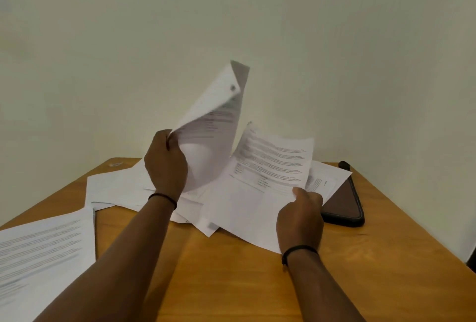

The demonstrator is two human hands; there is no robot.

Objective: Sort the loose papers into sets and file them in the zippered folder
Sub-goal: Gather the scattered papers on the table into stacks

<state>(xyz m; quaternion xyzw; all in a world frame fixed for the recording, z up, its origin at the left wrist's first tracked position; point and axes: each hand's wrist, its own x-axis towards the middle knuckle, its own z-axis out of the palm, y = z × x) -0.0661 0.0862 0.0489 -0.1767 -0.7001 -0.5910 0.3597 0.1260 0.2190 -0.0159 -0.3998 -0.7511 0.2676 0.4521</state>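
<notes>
Left hand (164, 164) lifts curled sheet (211, 125); right hand (300, 221) pinches printed page (260, 180) (folder (345, 200) beside).

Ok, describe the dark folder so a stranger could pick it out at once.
Start at the wooden table against the pale wall and go to its far right side. There, past the right hand, the dark folder lies flat, partly under the heap of loose papers. It is the only dark, glossy, round-cornered thing among white sheets.

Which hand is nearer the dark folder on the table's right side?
Right. The right hand pinches a printed sheet just beside the dark folder and left of it. The left hand holds a raised, curling sheet farther off, across the paper pile.
</notes>
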